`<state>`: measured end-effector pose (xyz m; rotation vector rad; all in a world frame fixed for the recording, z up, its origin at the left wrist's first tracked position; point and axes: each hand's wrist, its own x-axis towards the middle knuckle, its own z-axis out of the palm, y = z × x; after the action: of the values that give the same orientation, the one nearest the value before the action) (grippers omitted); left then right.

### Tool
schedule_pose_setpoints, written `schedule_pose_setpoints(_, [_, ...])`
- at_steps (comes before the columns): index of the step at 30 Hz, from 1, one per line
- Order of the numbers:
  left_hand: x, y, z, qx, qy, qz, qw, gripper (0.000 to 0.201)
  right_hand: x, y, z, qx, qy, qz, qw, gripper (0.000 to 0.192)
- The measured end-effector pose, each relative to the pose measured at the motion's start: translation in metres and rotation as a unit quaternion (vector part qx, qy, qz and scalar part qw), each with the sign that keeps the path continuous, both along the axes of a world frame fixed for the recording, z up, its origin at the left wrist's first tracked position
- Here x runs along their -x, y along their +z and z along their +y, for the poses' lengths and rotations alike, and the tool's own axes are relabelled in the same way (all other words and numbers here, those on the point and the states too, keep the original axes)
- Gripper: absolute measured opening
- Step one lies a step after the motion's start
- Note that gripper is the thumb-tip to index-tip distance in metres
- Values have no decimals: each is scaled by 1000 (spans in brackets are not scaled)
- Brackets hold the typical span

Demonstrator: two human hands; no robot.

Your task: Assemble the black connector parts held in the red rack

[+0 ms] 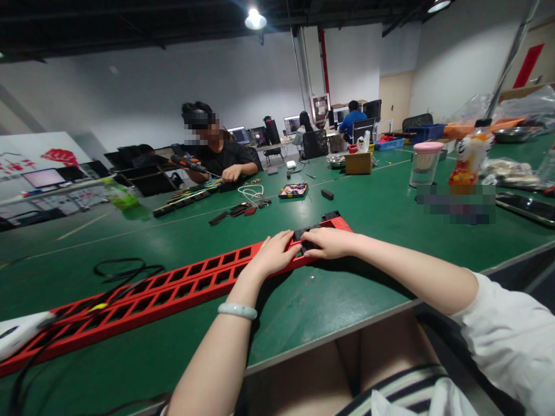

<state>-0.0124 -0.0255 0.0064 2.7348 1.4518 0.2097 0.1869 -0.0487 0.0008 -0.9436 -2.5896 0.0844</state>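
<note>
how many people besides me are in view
3: one person seated across the green table, two at the far computer desks; others may be hidden.

The long red rack (173, 289) looked like hard, slightly shiny plastic, the small black piece (309, 233) on it looked like dull plastic, the green bench (373, 219) top was smooth and a bit shiny, and the pale bracelet (237, 311) looked glossy like polished stone.
</note>
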Motion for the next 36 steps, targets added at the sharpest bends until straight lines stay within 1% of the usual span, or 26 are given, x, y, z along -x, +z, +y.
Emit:
schedule_pose_setpoints(7, [0, 0, 1, 6, 3, -1, 1000, 59, 0, 2, -3, 18, -7, -1, 1000, 34])
schedule_pose_setpoints(19, [-3, 4, -3, 14, 18, 0, 1000, 55, 0, 3, -4, 11, -3, -2, 1000, 32])
schedule_pose_setpoints(36, [-1, 2, 0, 8, 6, 0, 1000, 58, 0, 3, -3, 12, -5, -3, 1000, 33])
